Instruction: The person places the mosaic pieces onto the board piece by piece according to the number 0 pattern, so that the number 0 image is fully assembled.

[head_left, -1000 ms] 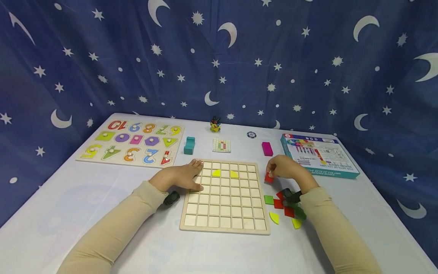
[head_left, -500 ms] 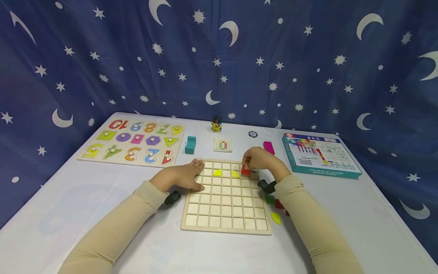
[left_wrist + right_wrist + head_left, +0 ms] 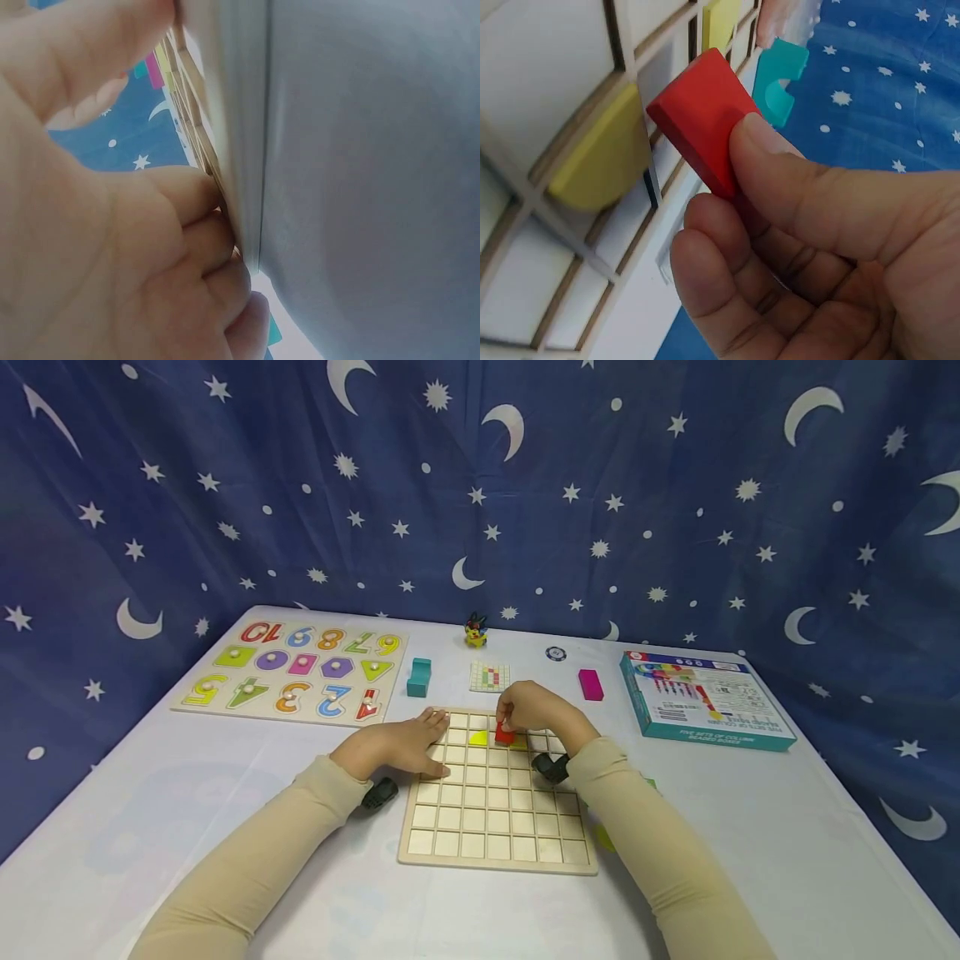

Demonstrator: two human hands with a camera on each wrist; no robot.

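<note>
A wooden grid board [image 3: 487, 797] lies in the middle of the table. My right hand [image 3: 534, 708] pinches a red square tile [image 3: 705, 112] between thumb and fingers, just over the board's upper rows. Two yellow quarter-circle tiles sit in cells there: the left one [image 3: 478, 738] shows fully, while the right one [image 3: 607, 154] is partly behind the red tile in the head view. My left hand [image 3: 397, 747] rests on the board's left edge, fingers spread, holding nothing else. The small pattern card [image 3: 490, 677] lies just beyond the board.
Loose tiles right of the board are mostly hidden under my right sleeve; a yellow tile [image 3: 604, 837] peeks out. A number puzzle [image 3: 288, 672], teal block [image 3: 419, 677], magenta block [image 3: 590, 685], toy figure [image 3: 476, 631], poker chip [image 3: 556, 653] and flat box [image 3: 705, 702] stand around.
My right hand has carried the red tile leftward from the table beside the board to above the space between the yellow tiles. The left hand has stayed on the board's edge.
</note>
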